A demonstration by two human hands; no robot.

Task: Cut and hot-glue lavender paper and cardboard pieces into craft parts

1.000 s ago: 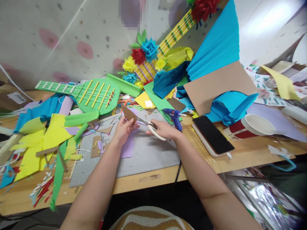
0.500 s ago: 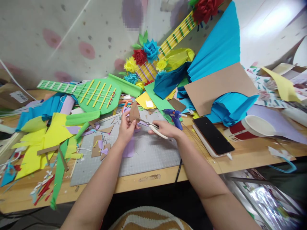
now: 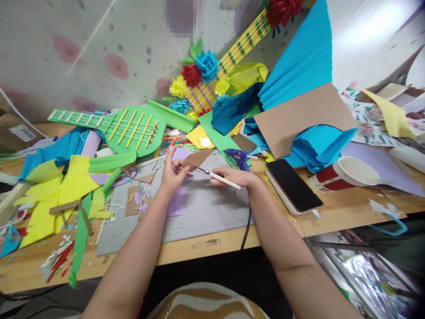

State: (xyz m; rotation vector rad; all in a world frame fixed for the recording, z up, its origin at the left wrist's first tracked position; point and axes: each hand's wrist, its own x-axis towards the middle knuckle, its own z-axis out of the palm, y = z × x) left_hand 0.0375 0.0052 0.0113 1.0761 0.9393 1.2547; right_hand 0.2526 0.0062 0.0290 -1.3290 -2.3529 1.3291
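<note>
Between its fingers my left hand (image 3: pixel 174 173) pinches a small brown cardboard piece (image 3: pixel 200 158) with a pointed end, which leans to the right. My right hand (image 3: pixel 235 177) grips white-handled scissors (image 3: pixel 226 182). Their blades point left and meet the cardboard near my left fingertips; how far apart the blades are is hard to see. Both hands are above a grey cutting mat (image 3: pixel 206 217). Purple paper (image 3: pixel 175 204) lies on the mat under the left hand. A blue glue gun (image 3: pixel 239 157) rests just beyond the right hand.
A green paper guitar (image 3: pixel 134 130) lies at the back left, and a yellow one with paper flowers (image 3: pixel 202 95) leans on the wall. Right of the mat are a phone (image 3: pixel 294 184) and a paper cup (image 3: pixel 345 175). Yellow paper (image 3: pixel 71 186) and scraps spread over the left side.
The cardboard piece has turned from pointing upward to leaning right. The scissors have tilted with my right hand, their handles now more in line. The view has shifted slightly.
</note>
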